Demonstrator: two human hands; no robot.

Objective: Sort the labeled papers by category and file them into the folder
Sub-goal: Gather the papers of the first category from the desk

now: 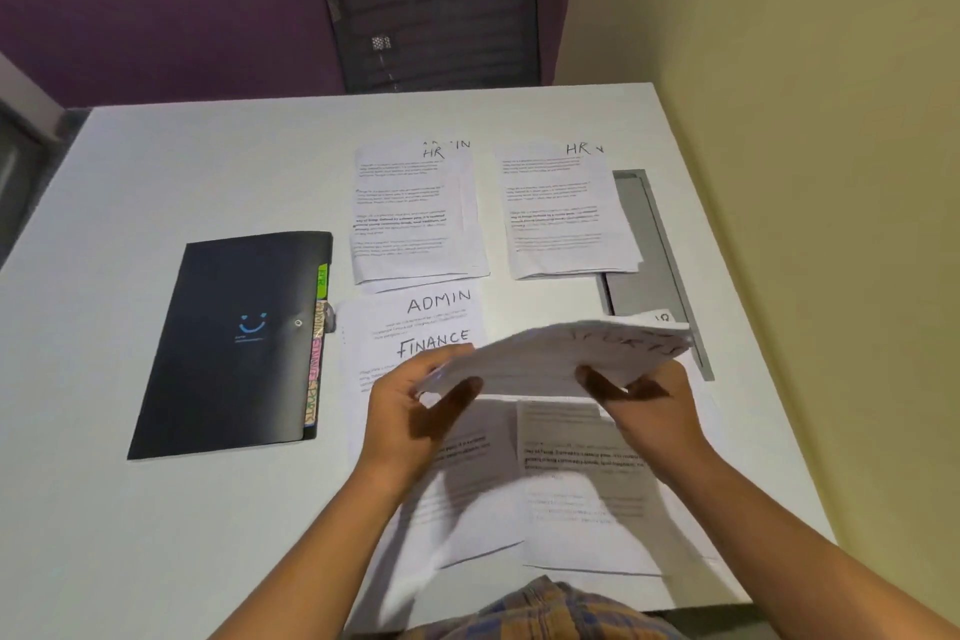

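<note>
Both hands hold a small stack of white papers [550,353] lifted flat above the table, its handwritten label blurred. My left hand [415,411] grips its left edge and my right hand [649,405] grips its right side. Under them lie a sheet marked FINANCE [431,343] on top of one marked ADMIN [441,304], and another printed sheet [582,483] to the right. Further back sit a pile topped HR [410,213] and a second HR pile [561,208]. A closed black folder [234,343] with coloured index tabs lies to the left.
A grey metal strip [654,255] lies at the table's right side, partly under papers. A black mesh chair [436,16] stands behind the white table [156,535]. A yellow wall [831,172] runs close along the right edge.
</note>
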